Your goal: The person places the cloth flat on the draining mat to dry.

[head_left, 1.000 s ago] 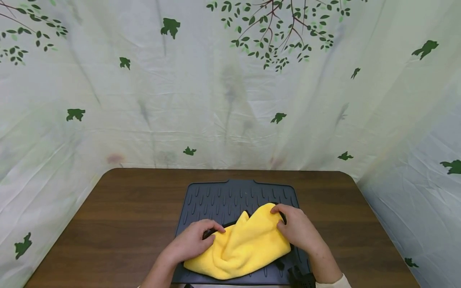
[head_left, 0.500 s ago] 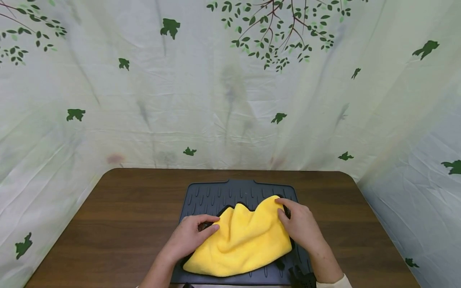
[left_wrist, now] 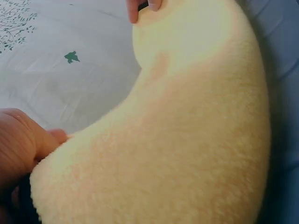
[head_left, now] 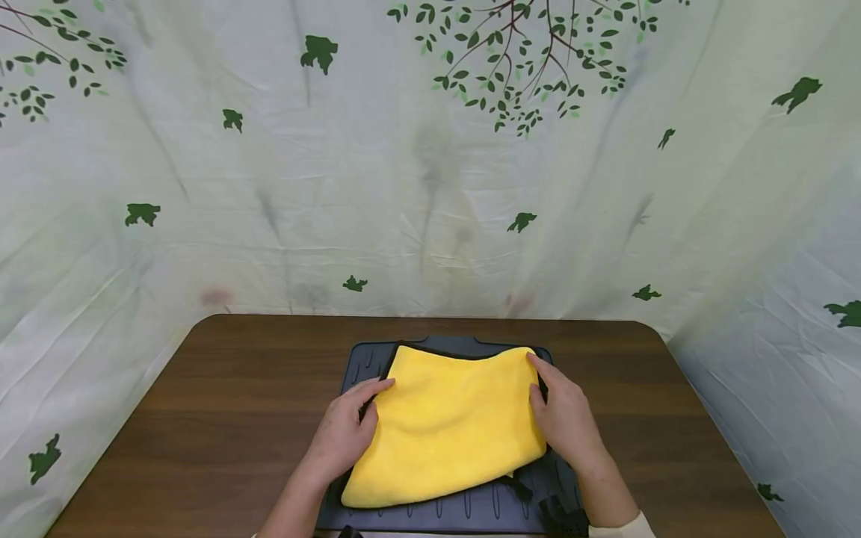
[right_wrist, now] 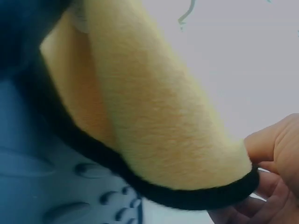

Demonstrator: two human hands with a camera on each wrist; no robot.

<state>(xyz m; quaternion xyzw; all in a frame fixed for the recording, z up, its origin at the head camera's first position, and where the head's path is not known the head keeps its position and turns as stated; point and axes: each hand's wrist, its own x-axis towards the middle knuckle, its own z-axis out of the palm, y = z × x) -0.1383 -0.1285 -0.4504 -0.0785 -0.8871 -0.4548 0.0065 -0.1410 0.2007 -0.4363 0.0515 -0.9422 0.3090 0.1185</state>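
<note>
A yellow plush cloth with a black edge is held up over a dark ridged mat, its top edge stretched between both hands. At its left edge, my left hand pinches the cloth between thumb and fingers. My right hand grips the upper right edge. Seen from the left wrist, the cloth bows between the hands, with the other hand's fingertips at its far end. In the right wrist view the black border runs to the right hand, and the cloth hangs in a fold.
The mat lies on a brown wooden table near its front edge. A black object rests at the mat's lower right corner, beside the right forearm. Behind the table hangs a pale curtain printed with green leaves.
Both hands have risen in the head view, and the left has moved outward to the left. The crumpled cloth has spread wider and smoother, with its top edge pulled nearly straight.
</note>
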